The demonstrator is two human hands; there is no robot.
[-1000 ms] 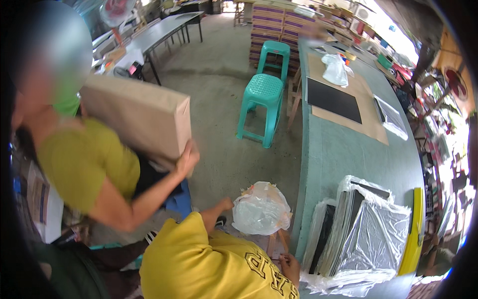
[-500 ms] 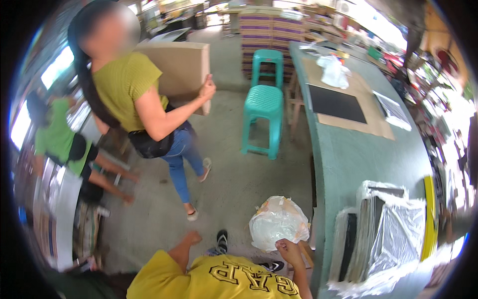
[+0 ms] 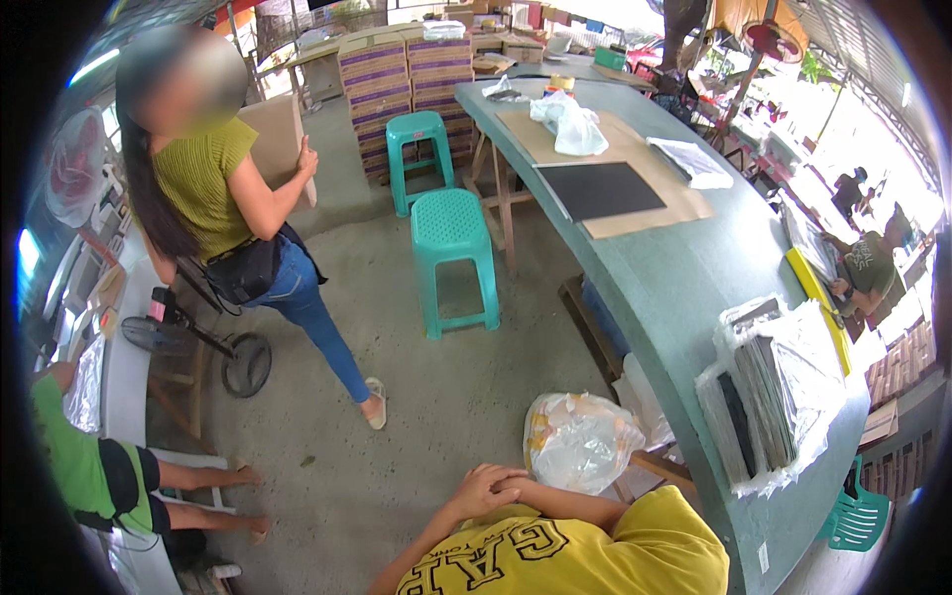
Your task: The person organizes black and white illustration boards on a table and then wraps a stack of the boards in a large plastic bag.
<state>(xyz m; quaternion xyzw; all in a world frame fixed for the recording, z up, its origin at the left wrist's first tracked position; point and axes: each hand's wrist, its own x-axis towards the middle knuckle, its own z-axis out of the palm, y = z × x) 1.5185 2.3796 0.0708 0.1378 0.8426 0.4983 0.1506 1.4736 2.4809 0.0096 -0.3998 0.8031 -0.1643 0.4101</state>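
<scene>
Held together in front of my yellow shirt are my two hands. My left hand [image 3: 484, 486] is closed over my right hand [image 3: 508, 495], near its wrist. Most of the right hand's fingers are hidden beneath it. No object shows in either hand. Nearest to them, on the floor, rests a bulging clear plastic bag [image 3: 583, 441]. A stack of dark flat panels [image 3: 764, 392] in clear wrap lies on the long grey-green table [image 3: 635, 278] to my right.
Two teal plastic stools [image 3: 451, 223] stand ahead. A person in an olive top [image 3: 198, 169] carries a brown board [image 3: 273, 139] at left. Another person in green [image 3: 84, 456] works at the left edge. A black sheet [image 3: 603, 189] lies on brown paper. Stacked cartons [image 3: 377, 84] stand behind.
My hands, apart before, have come together in front of me. The view has turned to the right. The person with the board has stepped farther away.
</scene>
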